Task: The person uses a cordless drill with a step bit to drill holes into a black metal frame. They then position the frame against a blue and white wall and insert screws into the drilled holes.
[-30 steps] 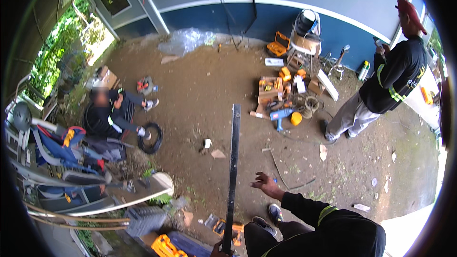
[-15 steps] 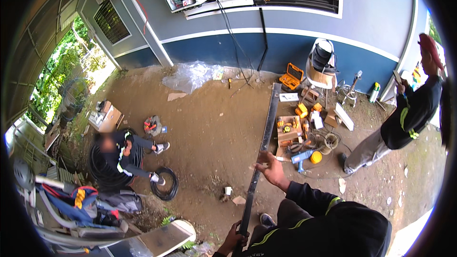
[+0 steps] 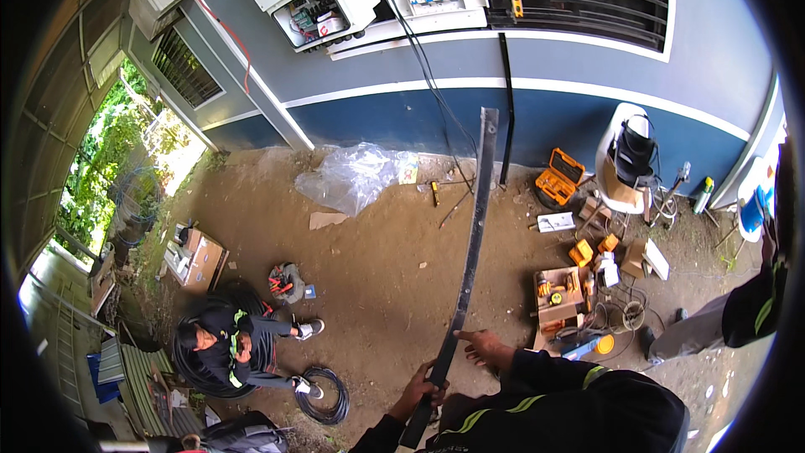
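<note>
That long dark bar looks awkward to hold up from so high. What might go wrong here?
The left hand grips only the low end of the long dark bar, and the right hand merely touches it, so it might tip. Its top end sways near hanging cables. A crouching person sits below, in line if it slips.

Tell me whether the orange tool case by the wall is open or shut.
Open. The orange tool case lies on the dirt near the blue wall with its lid swung up, showing the dark inside; its contents are too small to make out.
</note>
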`<state>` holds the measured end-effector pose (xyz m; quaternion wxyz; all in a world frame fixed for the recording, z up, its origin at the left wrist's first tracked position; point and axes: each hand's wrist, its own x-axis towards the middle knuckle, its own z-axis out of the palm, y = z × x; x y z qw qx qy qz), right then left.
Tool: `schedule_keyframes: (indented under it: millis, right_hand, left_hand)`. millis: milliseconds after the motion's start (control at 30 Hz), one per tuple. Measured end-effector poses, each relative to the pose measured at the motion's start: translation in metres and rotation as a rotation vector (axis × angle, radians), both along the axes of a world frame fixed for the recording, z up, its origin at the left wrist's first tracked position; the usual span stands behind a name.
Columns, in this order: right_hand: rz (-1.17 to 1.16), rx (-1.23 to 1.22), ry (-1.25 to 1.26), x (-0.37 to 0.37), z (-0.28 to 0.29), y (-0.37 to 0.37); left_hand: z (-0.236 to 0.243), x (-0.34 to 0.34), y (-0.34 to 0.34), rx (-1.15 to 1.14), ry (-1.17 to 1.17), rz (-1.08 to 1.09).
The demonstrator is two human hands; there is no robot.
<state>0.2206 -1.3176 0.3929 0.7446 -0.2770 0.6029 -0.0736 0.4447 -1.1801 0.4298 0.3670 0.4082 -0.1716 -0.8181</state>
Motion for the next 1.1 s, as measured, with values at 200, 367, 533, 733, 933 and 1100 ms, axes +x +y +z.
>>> schedule_keyframes:
  millis: [200,367,533,733,933,1100]
  right_hand:
    - [-0.092,0.134,-0.239,0.097,0.02,-0.168]
    - [-0.434,0.146,-0.379,0.184,-0.052,-0.33]
    - [-0.575,-0.006,-0.241,0.254,-0.139,-0.49]
    - [-0.7,-0.076,-0.19,0.291,-0.164,-0.61]
    - [-0.578,-0.212,0.177,0.322,-0.208,-0.721]
    - [-0.394,-0.407,0.397,0.304,-0.239,-0.794]
  left_hand:
    - [0.009,0.057,-0.203,-0.095,0.087,0.004]
    - [-0.048,0.107,-0.367,-0.176,0.142,-0.027]
    - [-0.113,0.169,-0.526,-0.187,0.115,-0.105]
    - [-0.139,0.222,-0.688,-0.488,-0.404,-0.399]
    - [-0.09,0.313,-0.889,-0.492,-0.711,-0.593]
    - [-0.053,0.353,-1.076,-0.305,-0.792,-0.133]
